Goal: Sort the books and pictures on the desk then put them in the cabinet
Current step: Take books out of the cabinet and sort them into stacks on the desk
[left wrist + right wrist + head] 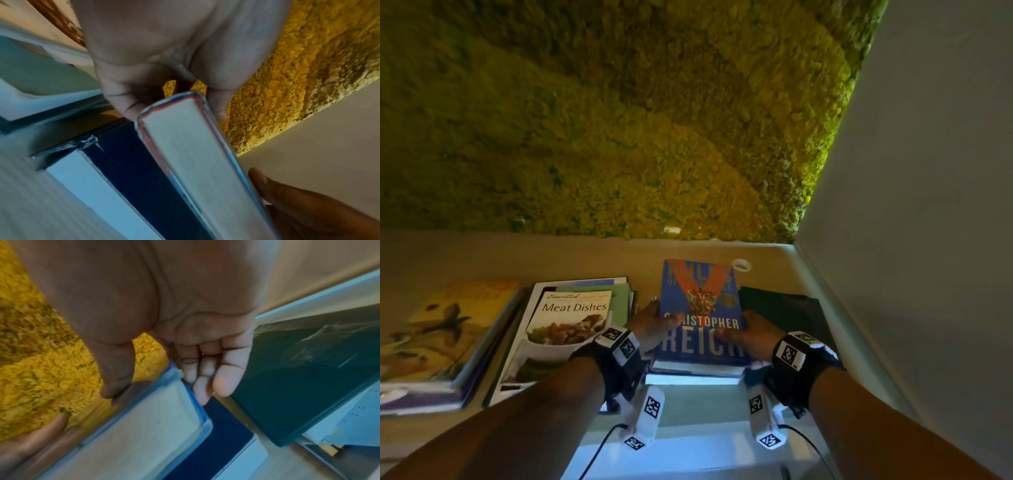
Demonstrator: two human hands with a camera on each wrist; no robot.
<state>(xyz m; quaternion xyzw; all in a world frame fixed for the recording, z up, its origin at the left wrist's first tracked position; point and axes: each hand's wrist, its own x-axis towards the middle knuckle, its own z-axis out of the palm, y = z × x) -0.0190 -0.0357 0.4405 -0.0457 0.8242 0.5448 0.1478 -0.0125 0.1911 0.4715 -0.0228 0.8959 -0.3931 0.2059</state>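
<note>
A blue hardback (700, 308) with "CHRISTOPHER REICH" on its cover is in the middle of the desk, over a dark blue book (698, 371). My left hand (654, 322) grips its left edge, thumb on the cover and fingers underneath. My right hand (746, 332) grips the right edge the same way. The left wrist view shows the pale page block (195, 154) between thumb and fingers, with the dark blue book (133, 162) below it. In the right wrist view my thumb (115, 378) presses the cover and my fingers (205, 378) curl under.
A "Meat Dishes" book (571, 325) tops a stack left of the hardback, and another stack (445, 329) lies further left. A flat black item (784, 308) lies to the right by the white wall. A moss wall backs the desk (482, 260), with a round white grommet (741, 264) near it.
</note>
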